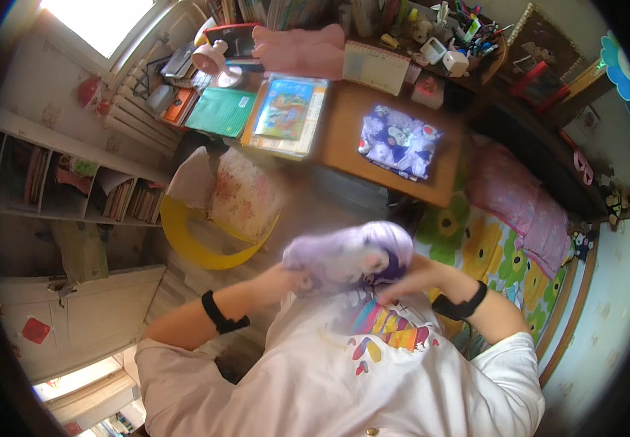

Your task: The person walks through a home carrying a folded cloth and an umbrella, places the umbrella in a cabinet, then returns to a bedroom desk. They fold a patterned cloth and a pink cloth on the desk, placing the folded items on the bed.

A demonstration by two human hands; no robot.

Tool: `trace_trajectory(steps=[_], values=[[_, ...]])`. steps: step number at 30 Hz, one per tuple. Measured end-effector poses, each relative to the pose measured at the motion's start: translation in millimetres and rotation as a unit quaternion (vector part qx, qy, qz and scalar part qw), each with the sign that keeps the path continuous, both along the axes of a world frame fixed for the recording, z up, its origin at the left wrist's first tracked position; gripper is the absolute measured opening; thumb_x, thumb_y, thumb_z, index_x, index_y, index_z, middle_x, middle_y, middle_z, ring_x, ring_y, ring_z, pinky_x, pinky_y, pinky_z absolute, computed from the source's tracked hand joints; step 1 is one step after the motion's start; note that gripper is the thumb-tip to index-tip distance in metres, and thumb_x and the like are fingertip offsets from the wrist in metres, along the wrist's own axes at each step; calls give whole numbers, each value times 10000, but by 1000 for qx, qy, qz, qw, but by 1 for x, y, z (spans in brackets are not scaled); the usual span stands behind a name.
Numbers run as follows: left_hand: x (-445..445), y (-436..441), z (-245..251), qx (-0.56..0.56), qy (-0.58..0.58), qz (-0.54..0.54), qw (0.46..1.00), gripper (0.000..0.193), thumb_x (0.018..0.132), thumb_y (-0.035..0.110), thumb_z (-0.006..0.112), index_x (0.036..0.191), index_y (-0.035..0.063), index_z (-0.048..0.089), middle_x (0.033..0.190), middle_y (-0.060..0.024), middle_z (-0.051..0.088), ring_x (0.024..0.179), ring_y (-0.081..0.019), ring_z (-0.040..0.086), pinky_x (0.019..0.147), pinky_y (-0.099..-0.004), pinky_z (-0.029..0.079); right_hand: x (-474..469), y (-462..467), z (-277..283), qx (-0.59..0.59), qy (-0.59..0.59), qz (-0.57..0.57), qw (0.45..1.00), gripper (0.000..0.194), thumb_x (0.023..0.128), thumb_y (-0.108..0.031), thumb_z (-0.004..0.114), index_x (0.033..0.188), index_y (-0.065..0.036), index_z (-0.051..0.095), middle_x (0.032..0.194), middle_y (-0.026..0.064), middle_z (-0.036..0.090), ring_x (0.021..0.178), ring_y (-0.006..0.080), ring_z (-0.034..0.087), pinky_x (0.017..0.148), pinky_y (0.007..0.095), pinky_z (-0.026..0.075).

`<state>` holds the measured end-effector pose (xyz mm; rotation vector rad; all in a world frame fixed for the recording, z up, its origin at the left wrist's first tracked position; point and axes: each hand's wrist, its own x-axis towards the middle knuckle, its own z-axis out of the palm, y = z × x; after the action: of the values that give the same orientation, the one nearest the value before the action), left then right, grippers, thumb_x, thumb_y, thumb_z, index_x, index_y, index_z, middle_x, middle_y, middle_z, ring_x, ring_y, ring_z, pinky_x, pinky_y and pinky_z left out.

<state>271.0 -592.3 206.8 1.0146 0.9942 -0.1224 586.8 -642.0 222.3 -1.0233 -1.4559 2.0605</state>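
Note:
Close to my chest I hold a bundled purple and white printed cloth [348, 257], blurred by motion. My left hand [285, 281] is at the cloth's left end, its fingers mostly hidden by the fabric. At the other end is my right hand [410, 278], its fingers partly spread under the cloth's edge; whether it grips cannot be told. Both wrists wear black bands. On the wooden desk [342, 131] beyond lies a folded purple cloth with cartoon prints [399, 142].
Books [287, 114], a green notebook [222, 112] and a pink lamp [211, 59] stand or lie on the desk's left. A yellow chair [200, 246] with cushions is left of the desk. A bed with a flowered sheet [479, 240] is at right.

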Motion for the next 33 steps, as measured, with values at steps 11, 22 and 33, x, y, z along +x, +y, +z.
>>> trace_trajectory(steps=[11, 22, 33], values=[[191, 214, 75, 314, -254, 130, 906, 240, 909, 155, 572, 1092, 4, 606, 998, -14, 621, 918, -116, 559, 838, -265, 448, 97, 159, 45, 276, 6, -429, 860, 476, 722, 3, 744, 1156, -53, 555, 1101, 9, 598, 1015, 140, 556, 889, 281, 447], [238, 200, -91, 222, -179, 34, 958, 296, 945, 219, 542, 1143, 4, 590, 1082, -66, 630, 998, -143, 572, 858, -315, 466, 116, 127, -166, 124, -101, -513, 844, 814, 696, -38, 782, 1355, -55, 304, 1278, 47, 477, 1178, 151, 456, 977, 295, 407], [281, 254, -161, 340, -43, 173, 923, 177, 868, 150, 601, 969, 6, 620, 758, 2, 615, 699, -69, 540, 632, -233, 446, 134, 187, -202, 72, -140, -611, 776, 441, 806, -317, 707, 1099, -19, 567, 882, 76, 670, 760, 233, 652, 708, 357, 501]])
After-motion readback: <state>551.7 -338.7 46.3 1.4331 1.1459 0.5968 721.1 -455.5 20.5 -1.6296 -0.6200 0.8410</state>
